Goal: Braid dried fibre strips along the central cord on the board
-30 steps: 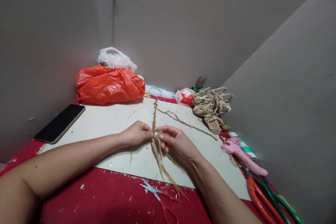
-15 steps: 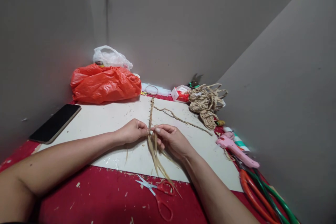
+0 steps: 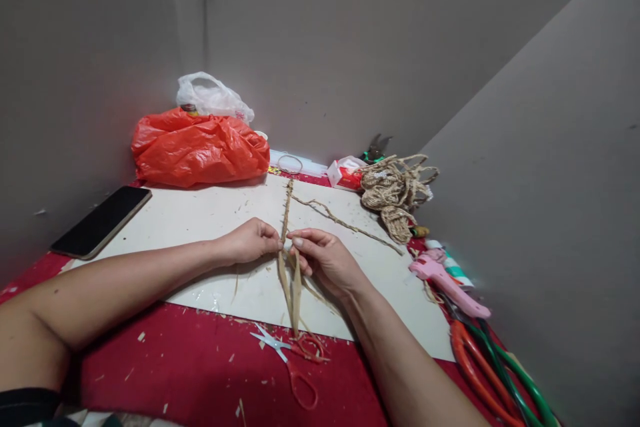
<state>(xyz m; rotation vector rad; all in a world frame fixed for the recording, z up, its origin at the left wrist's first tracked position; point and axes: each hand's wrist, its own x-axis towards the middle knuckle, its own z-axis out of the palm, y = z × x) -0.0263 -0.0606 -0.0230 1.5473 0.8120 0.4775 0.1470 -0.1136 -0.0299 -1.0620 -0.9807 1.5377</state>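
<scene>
A thin braided straw cord (image 3: 287, 203) runs away from me across a white board (image 3: 200, 220). My left hand (image 3: 253, 241) and my right hand (image 3: 325, 259) meet at its near end, each pinching the cord where the braid stops. Loose flat straw strands (image 3: 293, 290) hang from my fingers toward me, their tips reaching small red-handled scissors (image 3: 294, 360) on the red cloth. A second twisted cord (image 3: 345, 223) lies to the right on the board.
A black phone (image 3: 103, 220) lies at the board's left edge. An orange plastic bag (image 3: 197, 150) and a clear bag (image 3: 213, 97) sit in the corner. At right are a pile of braided cord (image 3: 395, 193), a pink glue gun (image 3: 445, 280) and large orange and green shears (image 3: 493, 373). Grey walls enclose the space.
The loose strands have been drawn together and now hang straighter toward the scissors. Both hands stay at the braid's end; the view has shifted slightly.
</scene>
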